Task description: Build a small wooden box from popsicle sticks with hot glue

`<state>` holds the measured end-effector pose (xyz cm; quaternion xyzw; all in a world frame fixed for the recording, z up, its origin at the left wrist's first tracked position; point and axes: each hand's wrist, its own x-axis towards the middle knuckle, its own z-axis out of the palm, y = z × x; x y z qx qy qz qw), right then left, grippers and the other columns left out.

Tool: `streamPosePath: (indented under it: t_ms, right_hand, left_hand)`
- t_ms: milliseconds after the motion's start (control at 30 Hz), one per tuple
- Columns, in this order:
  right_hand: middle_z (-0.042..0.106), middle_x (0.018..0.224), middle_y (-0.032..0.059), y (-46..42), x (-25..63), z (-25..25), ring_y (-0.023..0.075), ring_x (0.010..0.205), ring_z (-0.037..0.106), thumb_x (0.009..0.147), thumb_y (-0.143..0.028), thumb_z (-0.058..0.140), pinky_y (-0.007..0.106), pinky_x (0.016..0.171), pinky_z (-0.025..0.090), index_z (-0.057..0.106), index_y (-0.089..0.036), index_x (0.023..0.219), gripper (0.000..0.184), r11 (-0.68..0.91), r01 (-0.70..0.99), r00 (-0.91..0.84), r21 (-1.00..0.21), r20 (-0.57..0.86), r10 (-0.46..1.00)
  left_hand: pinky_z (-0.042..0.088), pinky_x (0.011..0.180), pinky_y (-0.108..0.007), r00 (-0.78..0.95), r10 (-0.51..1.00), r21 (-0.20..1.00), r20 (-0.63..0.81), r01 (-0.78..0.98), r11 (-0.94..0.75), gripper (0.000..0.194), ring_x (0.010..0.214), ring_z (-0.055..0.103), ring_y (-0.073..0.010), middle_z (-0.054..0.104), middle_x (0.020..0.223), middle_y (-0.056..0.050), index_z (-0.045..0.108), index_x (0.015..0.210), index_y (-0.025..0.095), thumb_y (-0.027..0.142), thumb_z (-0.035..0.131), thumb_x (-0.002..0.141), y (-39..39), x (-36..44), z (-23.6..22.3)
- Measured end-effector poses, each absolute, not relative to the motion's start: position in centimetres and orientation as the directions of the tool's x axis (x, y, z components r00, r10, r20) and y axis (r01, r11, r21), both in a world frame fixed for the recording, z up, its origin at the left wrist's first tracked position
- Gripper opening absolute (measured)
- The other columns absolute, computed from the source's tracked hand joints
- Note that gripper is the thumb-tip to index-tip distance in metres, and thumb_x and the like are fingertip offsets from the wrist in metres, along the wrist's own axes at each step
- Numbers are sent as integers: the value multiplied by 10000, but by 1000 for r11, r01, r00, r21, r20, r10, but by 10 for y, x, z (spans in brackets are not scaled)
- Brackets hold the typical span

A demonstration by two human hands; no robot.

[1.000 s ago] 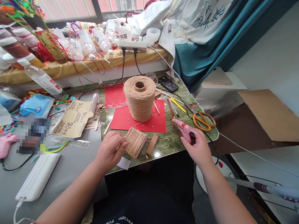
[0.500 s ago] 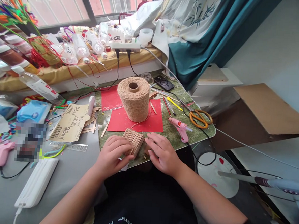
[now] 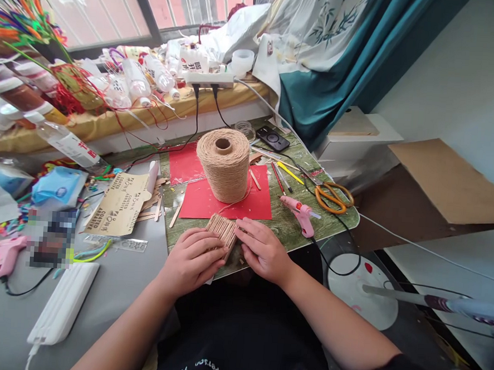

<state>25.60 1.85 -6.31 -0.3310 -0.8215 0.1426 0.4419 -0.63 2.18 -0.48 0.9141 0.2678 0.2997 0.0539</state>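
A small flat piece wrapped in jute twine (image 3: 223, 228) lies at the near edge of the green table (image 3: 286, 223). My left hand (image 3: 192, 260) rests on its left side with fingers curled over it. My right hand (image 3: 262, 250) presses its right edge, fingers together. A thread runs from the piece up to the big jute twine spool (image 3: 223, 164), which stands on red paper (image 3: 229, 202). The pink glue gun (image 3: 298, 211) lies on the table to the right of my hands, held by nobody.
Orange scissors (image 3: 334, 196), pencils and a phone (image 3: 270, 137) lie at the table's far right. Sandpaper (image 3: 120, 202), wooden sticks, a white power strip (image 3: 61, 305) and a second pink glue gun (image 3: 2, 251) are at left. Bottles crowd the windowsill.
My right hand let go of the pink glue gun, left it on the table and came across to the twine-wrapped piece. My left hand stayed on that piece.
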Motion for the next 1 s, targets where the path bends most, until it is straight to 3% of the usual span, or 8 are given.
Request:
streamPosePath:
  t_ms: [333, 600, 1000]
  right_hand:
    - [566, 1593, 88, 18, 256, -68, 265, 1496, 516, 1000, -120, 548, 553, 1223, 482, 336, -302, 1665, 721, 716, 403, -382, -570, 606, 697]
    - [563, 1595, 83, 19, 254, -69, 261, 1495, 519, 994, -93, 547, 556, 1213, 496, 454, -312, 1595, 646, 721, 377, -369, -582, 619, 693]
    - [574, 1587, 85, 20, 255, -72, 266, 1484, 537, 993, -93, 547, 550, 1202, 512, 470, -311, 1589, 639, 730, 377, -356, -570, 638, 683]
  left_hand:
    - [547, 1034, -455, 630, 559, 297, 539, 479, -826, 453, 1089, 752, -251, 805, 1115, -66, 635, 1318, 257, 242, 803, 897, 22, -6, -9]
    - [542, 1040, -452, 658, 561, 303, 502, 474, -827, 296, 1097, 748, -241, 808, 1113, -34, 688, 1211, 298, 250, 773, 932, 21, -8, -7]
    - [549, 1029, -435, 663, 544, 298, 515, 457, -838, 341, 1110, 743, -239, 808, 1119, -27, 712, 1220, 294, 229, 808, 899, 23, -6, -6]
